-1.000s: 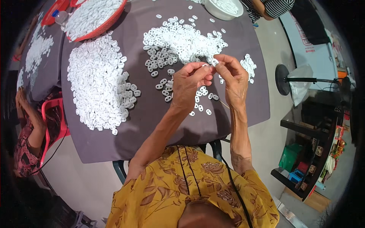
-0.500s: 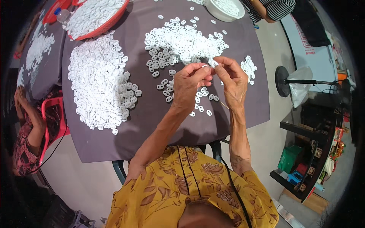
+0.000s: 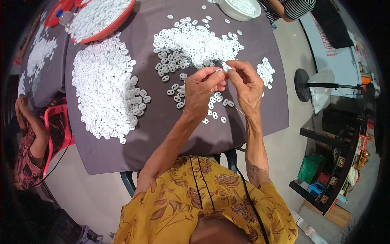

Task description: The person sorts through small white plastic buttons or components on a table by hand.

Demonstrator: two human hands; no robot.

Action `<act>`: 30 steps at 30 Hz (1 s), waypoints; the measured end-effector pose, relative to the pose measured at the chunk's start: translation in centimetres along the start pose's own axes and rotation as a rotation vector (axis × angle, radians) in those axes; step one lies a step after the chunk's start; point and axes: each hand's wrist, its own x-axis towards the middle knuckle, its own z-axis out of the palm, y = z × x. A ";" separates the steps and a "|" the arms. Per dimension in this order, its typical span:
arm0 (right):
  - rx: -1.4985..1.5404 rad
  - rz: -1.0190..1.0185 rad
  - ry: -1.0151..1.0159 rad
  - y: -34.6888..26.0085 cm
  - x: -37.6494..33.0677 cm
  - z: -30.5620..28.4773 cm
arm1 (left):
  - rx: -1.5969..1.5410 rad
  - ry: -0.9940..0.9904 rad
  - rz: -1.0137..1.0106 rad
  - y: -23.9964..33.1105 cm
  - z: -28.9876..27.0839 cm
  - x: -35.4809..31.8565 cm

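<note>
Above the middle of a grey-covered table, my two hands meet at the fingertips. Between my right hand's [image 3: 246, 83] thumb and fingers is a small white oval piece with holes [image 3: 226, 67]. My left hand [image 3: 200, 87] is closed beside it, pinching a bit of another white piece [image 3: 219, 70], mostly hidden by the thumb. Just beyond my fingers spreads a loose heap of the same white oval pieces [image 3: 199, 42]. Several more [image 3: 177, 99] lie scattered next to and below my left hand. A thin stick [image 3: 239, 110] shows near my right wrist.
A big pile of white pieces [image 3: 103, 89] covers the table's left. Red basket [image 3: 122, 30] and white bowl [image 3: 243, 16], both full, stand at the far side. A small group [image 3: 265, 72] lies right. People sit left [image 3: 34, 134] and far right [image 3: 288, 10].
Very little differs. The white piece in my right hand has turned and shifted slightly left, while my left hand keeps its place.
</note>
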 end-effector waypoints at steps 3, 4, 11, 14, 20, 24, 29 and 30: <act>0.004 0.013 -0.005 0.0 0.1 0.0 | 0.005 0.002 0.006 0.2 0.1 -0.1; 0.014 0.010 -0.013 0.1 0.1 -0.1 | 0.011 0.006 0.006 0.2 0.1 -0.2; 0.011 -0.031 -0.025 0.7 -0.1 0.3 | -0.015 -0.008 0.040 -0.2 -0.1 0.0; -0.059 -0.071 -0.042 0.9 0.1 0.1 | -0.047 0.021 0.015 -0.4 -0.1 0.0; -0.152 -0.045 -0.098 1.2 0.2 -0.5 | -0.025 -0.003 -0.083 -0.2 -0.3 0.1; -0.218 -0.167 -0.055 1.3 0.2 0.1 | -0.029 0.020 -0.101 -0.5 -0.5 0.5; -0.562 -0.482 -0.088 1.4 0.4 0.0 | -0.098 0.046 -0.119 -0.7 -0.3 0.5; -0.562 -0.482 -0.087 1.7 0.3 -0.1 | -0.076 0.033 -0.121 -0.9 -0.4 0.5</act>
